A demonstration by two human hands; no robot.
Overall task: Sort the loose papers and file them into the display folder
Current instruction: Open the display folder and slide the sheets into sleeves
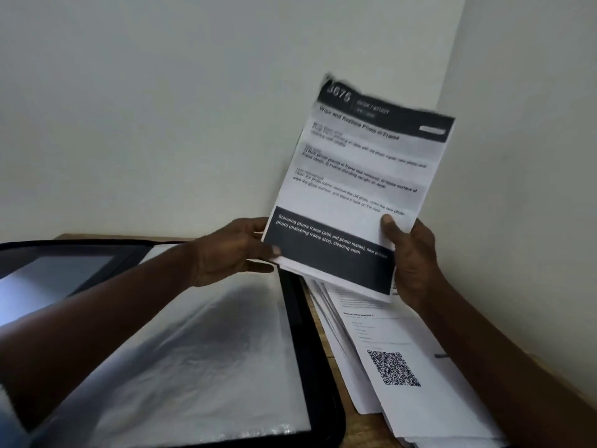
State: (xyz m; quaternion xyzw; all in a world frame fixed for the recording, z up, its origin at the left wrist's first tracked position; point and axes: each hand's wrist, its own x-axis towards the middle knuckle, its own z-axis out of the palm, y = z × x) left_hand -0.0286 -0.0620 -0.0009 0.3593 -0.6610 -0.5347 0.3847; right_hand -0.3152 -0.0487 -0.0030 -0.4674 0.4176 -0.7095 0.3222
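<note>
Display folder (298,321) open, clear sleeve (193,357) uppermost | left hand (226,250) and right hand (415,263) pinch printed sheets (361,163) | paper pile (407,344) beside

Background surfaces. Two plain pale walls meet at a corner seam right of centre: the rear wall (161,108) fills the upper left, the side wall (533,124) the upper right (its tone slightly lighter). Below them a brown wooden desk (368,430) shows only as narrow strips, at its far edge against the rear wall and near the lower margin.
</note>
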